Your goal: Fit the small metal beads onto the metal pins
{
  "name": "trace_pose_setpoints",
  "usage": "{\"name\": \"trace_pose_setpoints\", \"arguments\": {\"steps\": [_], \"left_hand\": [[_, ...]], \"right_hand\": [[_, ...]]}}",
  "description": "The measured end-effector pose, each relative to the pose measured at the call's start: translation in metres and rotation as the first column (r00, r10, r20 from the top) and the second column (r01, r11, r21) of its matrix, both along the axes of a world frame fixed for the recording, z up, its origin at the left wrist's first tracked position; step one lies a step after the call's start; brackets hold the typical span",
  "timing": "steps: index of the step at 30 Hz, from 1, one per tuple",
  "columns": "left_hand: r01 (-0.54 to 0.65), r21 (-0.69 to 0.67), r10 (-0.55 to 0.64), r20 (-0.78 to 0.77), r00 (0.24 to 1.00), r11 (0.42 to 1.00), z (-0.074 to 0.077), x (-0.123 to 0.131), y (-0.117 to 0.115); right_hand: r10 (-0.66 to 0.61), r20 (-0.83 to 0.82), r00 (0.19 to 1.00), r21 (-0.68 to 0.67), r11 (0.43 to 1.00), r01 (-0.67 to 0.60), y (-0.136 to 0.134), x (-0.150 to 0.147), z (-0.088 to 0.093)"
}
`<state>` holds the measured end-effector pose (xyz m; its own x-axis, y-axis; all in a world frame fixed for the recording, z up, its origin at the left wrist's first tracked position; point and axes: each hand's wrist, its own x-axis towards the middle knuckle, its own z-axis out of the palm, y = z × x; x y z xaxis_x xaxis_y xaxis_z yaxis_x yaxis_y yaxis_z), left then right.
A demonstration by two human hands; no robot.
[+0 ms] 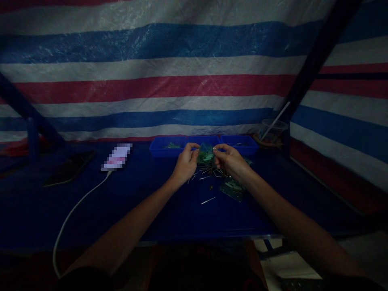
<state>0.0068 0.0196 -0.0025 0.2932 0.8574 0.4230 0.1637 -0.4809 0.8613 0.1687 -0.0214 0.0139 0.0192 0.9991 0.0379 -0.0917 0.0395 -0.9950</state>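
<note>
Blue tabletop (163, 220), left hand (185, 162) and right hand (231, 160) pinching green packet (206, 153) between them, its long axis unclear

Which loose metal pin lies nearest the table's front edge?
The lone silvery pin on the blue table; other loose ones there lie farther back, in or beside the pile.

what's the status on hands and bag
Left hand and right hand both on green plastic bag. Bag held between them. Thin metallic pieces and another bag close by, nothing plainly blocking.
</note>
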Motion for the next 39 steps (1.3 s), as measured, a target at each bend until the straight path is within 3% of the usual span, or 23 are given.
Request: {"name": "trace_pose_setpoints", "arguments": {"steps": [3,5,7,10,13,16,18,20,23,25,28,30,32,34,35,39], "left_hand": [[0.111,0.116,-0.11,-0.012,0.994,0.987,0.009,0.0,-0.008],[0.152,0.252,-0.129,-0.106,0.986,0.956,0.015,-0.003,-0.011],[0.14,0.351,-0.059,-0.23,0.971,0.926,0.018,-0.006,-0.011],[0.047,0.364,0.089,-0.347,0.934,0.93,0.019,-0.009,-0.011],[-0.061,0.293,0.171,-0.366,0.915,0.954,0.018,-0.008,-0.008],[-0.097,0.114,0.126,-0.284,0.95,0.989,0.019,-0.007,-0.005],[-0.049,-0.093,0.032,-0.17,0.985,0.994,0.02,-0.007,-0.004],[0.034,-0.263,-0.055,-0.072,0.996,0.964,0.02,-0.007,-0.004],[0.087,-0.314,-0.113,-0.063,0.992,0.945,0.023,-0.009,0.001],[0.014,-0.258,-0.042,-0.102,0.994,0.966,0.029,-0.017,0.013],[-0.273,-0.109,0.249,-0.19,0.95,0.956,0.043,-0.04,0.039],[-0.415,0.051,0.403,-0.377,0.834,0.908,0.05,-0.058,0.051],[-0.467,0.328,0.569,-0.523,0.634,0.821,0.05,-0.071,0.051],[-0.447,0.505,0.674,-0.531,0.513,0.738,0.043,-0.072,0.038],[-0.4,0.547,0.675,-0.544,0.499,0.736,0.036,-0.068,0.029],[0.074,0.542,0.413,-0.714,0.566,0.837,0.013,-0.029,-0.004]], "right_hand": [[0.074,-0.104,0.992,-0.09,0.992,-0.084,-0.002,0.008,0.008],[0.063,-0.11,0.992,-0.084,0.994,-0.072,-0.001,0.01,0.008],[-0.003,-0.085,0.996,-0.019,1.0,0.001,0.002,0.008,0.004],[-0.124,-0.038,0.992,0.108,0.986,0.127,0.007,0.004,-0.005],[-0.186,0.08,0.979,0.233,0.959,0.163,0.008,0.0,-0.009],[-0.26,0.328,0.908,0.46,0.884,0.087,0.002,-0.001,-0.008],[-0.329,0.486,0.81,0.614,0.788,-0.049,-0.003,0.0,-0.005],[-0.4,0.576,0.713,0.694,0.7,-0.168,-0.007,0.0,-0.004],[-0.477,0.656,0.585,0.705,0.663,-0.25,-0.01,0.001,-0.004],[-0.507,0.685,0.523,0.692,0.677,-0.25,-0.01,0.002,-0.003],[-0.535,0.674,0.51,0.696,0.691,-0.194,-0.01,0.005,0.002],[-0.539,0.658,0.526,0.696,0.702,-0.15,-0.011,0.009,0.007],[-0.56,0.619,0.551,0.69,0.723,-0.041,-0.011,0.014,0.013],[-0.608,0.548,0.575,0.677,0.726,0.122,-0.01,0.019,0.017],[-0.636,0.507,0.582,0.672,0.714,0.196,-0.01,0.022,0.019],[-0.704,0.416,0.575,0.679,0.661,0.319,-0.008,0.03,0.019]]}}
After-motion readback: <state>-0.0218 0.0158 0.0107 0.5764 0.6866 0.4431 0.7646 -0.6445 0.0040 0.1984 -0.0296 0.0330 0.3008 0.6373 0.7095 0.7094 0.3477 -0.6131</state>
